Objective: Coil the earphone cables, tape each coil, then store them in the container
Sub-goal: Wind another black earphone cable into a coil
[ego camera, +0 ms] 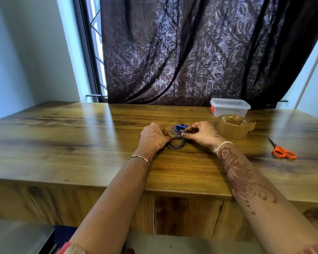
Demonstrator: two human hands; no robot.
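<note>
A dark grey earphone cable (pixel 176 143) lies coiled on the wooden table (pixel 81 143) between my hands. My left hand (pixel 153 135) pinches the coil's left side. My right hand (pixel 201 132) pinches its upper right side with fingertips closed on the cable. Just behind it rests a blue earphone cable (pixel 177 129), coiled, partly hidden by my right fingers. A roll of brown tape (pixel 233 128) stands to the right of my right hand. The clear plastic container (pixel 229 106), lid on, sits behind the tape.
Orange-handled scissors (pixel 283 150) lie at the right of the table. A dark patterned curtain (pixel 200 52) hangs behind the table's far edge. The table's front edge runs under my forearms.
</note>
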